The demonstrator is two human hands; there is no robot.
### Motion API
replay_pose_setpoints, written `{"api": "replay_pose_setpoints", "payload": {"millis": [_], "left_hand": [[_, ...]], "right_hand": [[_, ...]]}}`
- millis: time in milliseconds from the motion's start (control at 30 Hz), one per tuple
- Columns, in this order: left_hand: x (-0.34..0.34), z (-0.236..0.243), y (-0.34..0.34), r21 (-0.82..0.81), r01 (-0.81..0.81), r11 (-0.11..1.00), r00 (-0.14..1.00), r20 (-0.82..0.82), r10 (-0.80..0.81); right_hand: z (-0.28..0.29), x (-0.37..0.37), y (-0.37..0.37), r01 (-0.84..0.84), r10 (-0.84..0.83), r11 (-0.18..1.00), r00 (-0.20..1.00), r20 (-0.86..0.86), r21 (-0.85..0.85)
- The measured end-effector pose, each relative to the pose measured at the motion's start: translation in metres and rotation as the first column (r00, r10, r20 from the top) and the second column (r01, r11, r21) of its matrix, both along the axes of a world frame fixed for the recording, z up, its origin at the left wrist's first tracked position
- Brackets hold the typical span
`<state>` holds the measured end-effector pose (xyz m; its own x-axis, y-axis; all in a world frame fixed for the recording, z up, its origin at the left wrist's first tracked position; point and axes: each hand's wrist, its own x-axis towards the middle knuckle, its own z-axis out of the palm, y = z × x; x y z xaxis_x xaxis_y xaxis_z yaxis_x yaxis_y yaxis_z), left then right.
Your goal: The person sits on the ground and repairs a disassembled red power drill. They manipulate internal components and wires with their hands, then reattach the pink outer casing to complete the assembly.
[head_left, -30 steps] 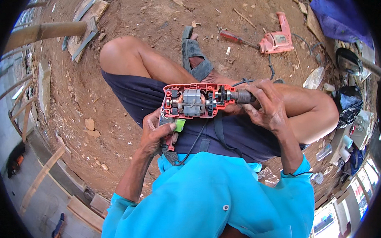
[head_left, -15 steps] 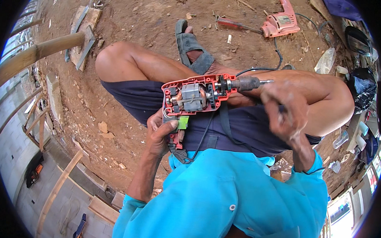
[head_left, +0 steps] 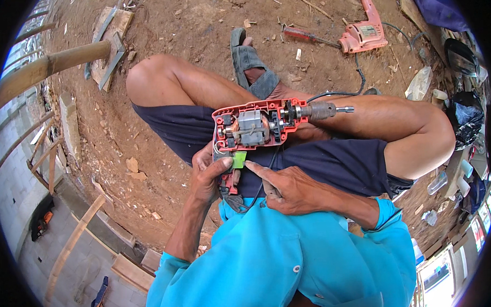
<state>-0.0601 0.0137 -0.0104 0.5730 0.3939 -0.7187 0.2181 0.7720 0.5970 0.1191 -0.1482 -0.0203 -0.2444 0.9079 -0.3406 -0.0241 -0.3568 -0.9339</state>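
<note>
An opened red power drill (head_left: 258,126) lies across my lap, its motor, gears and wires exposed and its grey chuck (head_left: 322,110) pointing right. My left hand (head_left: 205,174) is closed around its handle, with the thumb against the green switch piece (head_left: 238,159). My right hand (head_left: 284,190) points with its index finger at the right edge of the green piece, touching or nearly so; the other fingers are curled and hold nothing that I can see. A black cord runs down from the drill over my shorts.
A pink drill (head_left: 363,37) and a red-handled screwdriver (head_left: 298,33) lie on the dirt ahead. A bamboo pole and board (head_left: 104,58) are at upper left, paving and wood strips (head_left: 80,229) at lower left. Plastic bags (head_left: 466,124) and scraps line the right side.
My right hand has left the chuck and moved down and left to the green piece. The drill's bare shaft tip now shows. My left hand keeps its hold on the handle.
</note>
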Motion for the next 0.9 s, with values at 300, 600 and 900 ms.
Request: {"api": "replay_pose_setpoints", "payload": {"millis": [300,600,900], "left_hand": [[-0.001,-0.003,-0.001,0.02,-0.01,1.0,1.0,0.004,0.01],[0.004,0.001,-0.004,0.039,-0.016,0.999,1.0,-0.017,0.016],[0.008,0.004,-0.008,0.036,-0.081,0.996,0.996,0.035,0.08]], "right_hand": [[0.001,0.01,0.005,-0.018,0.014,0.998,0.997,-0.072,-0.058],[0.003,0.053,0.003,0.341,-0.342,0.938,0.891,-0.299,-0.056],[-0.013,0.057,-0.029,0.627,-0.754,0.65,0.606,-0.255,-0.43]]}}
